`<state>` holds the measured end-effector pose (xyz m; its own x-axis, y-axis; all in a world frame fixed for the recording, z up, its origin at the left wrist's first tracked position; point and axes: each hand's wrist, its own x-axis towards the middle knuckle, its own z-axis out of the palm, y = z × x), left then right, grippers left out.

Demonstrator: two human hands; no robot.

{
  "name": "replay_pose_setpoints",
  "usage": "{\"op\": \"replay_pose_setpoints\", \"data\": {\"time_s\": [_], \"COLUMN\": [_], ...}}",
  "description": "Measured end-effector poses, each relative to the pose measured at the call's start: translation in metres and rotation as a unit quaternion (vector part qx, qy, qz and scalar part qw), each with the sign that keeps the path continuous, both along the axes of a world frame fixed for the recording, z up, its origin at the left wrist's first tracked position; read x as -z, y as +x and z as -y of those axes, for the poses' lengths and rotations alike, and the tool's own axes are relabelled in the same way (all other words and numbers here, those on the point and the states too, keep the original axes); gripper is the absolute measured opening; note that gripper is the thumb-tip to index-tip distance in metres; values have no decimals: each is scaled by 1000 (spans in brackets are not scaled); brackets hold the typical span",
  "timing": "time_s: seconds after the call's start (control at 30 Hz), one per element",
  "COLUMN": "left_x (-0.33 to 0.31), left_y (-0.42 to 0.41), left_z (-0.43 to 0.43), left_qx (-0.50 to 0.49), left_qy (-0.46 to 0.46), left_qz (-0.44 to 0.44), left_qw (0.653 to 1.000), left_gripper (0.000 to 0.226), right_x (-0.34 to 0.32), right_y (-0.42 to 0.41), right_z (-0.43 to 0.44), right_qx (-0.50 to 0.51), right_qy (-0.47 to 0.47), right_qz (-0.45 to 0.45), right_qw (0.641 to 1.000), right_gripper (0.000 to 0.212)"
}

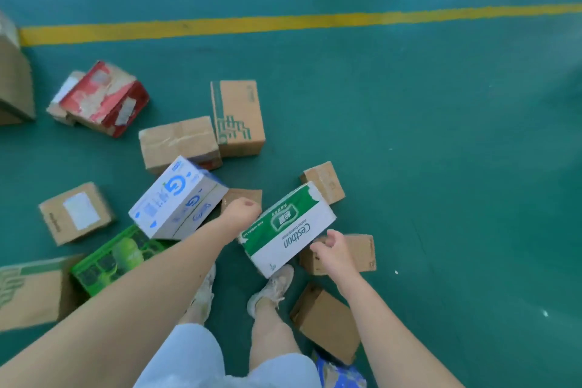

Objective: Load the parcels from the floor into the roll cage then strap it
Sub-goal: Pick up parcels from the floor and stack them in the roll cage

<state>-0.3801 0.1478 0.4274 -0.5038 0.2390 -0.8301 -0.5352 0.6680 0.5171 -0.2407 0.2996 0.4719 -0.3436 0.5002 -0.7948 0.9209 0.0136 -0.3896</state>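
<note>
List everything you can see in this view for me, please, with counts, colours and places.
Cestbon box: one, green and white, centre.
tilted box: one, blue and white, left of centre.
torn box: one, red, upper left.
printed box: one, bright green, lower left.
green-printed boxes: two, brown, top centre and lower left.
labelled box: one, brown, left.
plain boxes: seven, brown, scattered around.
crumpled parcel: one, blue, bottom edge.
line: one, yellow, across the floor's far side.
floor: one, green, everywhere.
shoes: two, off-white, bottom centre.
shorts: one, pale blue, bottom.
left hand: one, gripping the Cestbon box's far left end.
right hand: one, gripping its near right edge.
</note>
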Motion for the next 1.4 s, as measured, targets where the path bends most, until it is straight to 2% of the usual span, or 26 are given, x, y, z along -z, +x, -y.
{"op": "replay_pose_setpoints", "data": {"time_s": [0.1, 0.2, 0.27, 0.37, 0.5, 0.57, 0.67, 0.7, 0.8, 0.87, 1.03, 1.17, 1.23, 1.33, 1.4], "left_x": [51, 114, 160, 230, 305, 333, 366, 375, 392, 395, 372, 340, 317, 281, 255], "left_y": [3, 9, 13, 23, 31, 35, 42, 45, 51, 55, 64, 69, 69, 65, 63], "left_z": [-11, -22, -28, -36, -41, -44, -50, -51, -54, -56, -69, -83, -94, -111, -122], "left_qx": [25, 45, 57, 75, 110, 118, 135, 142, 154, 160, 179, 198, 198, 180, 172], "left_qy": [-19, -40, -54, -91, -130, -148, -180, -188, -212, -228, -250, -254, -249, -239, -227], "left_qz": [-1, 11, 26, 37, 24, 13, 5, 4, 2, -1, -2, -53, -75, -79, -80], "left_qw": [1000, 998, 997, 992, 985, 982, 974, 972, 965, 960, 952, 945, 945, 951, 955], "left_gripper": [31, 11, 10, 40, 54, 59, 64, 65, 56, 42, 36, 20, 24, 48, 56], "right_x": [58, 131, 181, 262, 354, 385, 426, 434, 445, 450, 432, 401, 377, 340, 315], "right_y": [1, 8, 13, 24, 43, 49, 61, 65, 67, 70, 74, 83, 85, 86, 86], "right_z": [-15, -27, -31, -31, -24, -22, -16, -14, -8, -5, -9, -23, -32, -44, -52], "right_qx": [10, 42, 65, 98, 167, 210, 231, 236, 279, 301, 361, 382, 400, 421, 442], "right_qy": [-47, -88, -103, -133, -167, -185, -198, -206, -231, -239, -252, -224, -209, -202, -210], "right_qz": [33, 43, 49, 67, 86, 94, 123, 125, 106, 86, 53, 11, -26, -68, -92], "right_qw": [998, 994, 991, 984, 968, 955, 945, 941, 926, 919, 897, 896, 892, 882, 868], "right_gripper": [51, 50, 47, 37, 33, 38, 61, 59, 37, 32, 41, 36, 34, 34, 31]}}
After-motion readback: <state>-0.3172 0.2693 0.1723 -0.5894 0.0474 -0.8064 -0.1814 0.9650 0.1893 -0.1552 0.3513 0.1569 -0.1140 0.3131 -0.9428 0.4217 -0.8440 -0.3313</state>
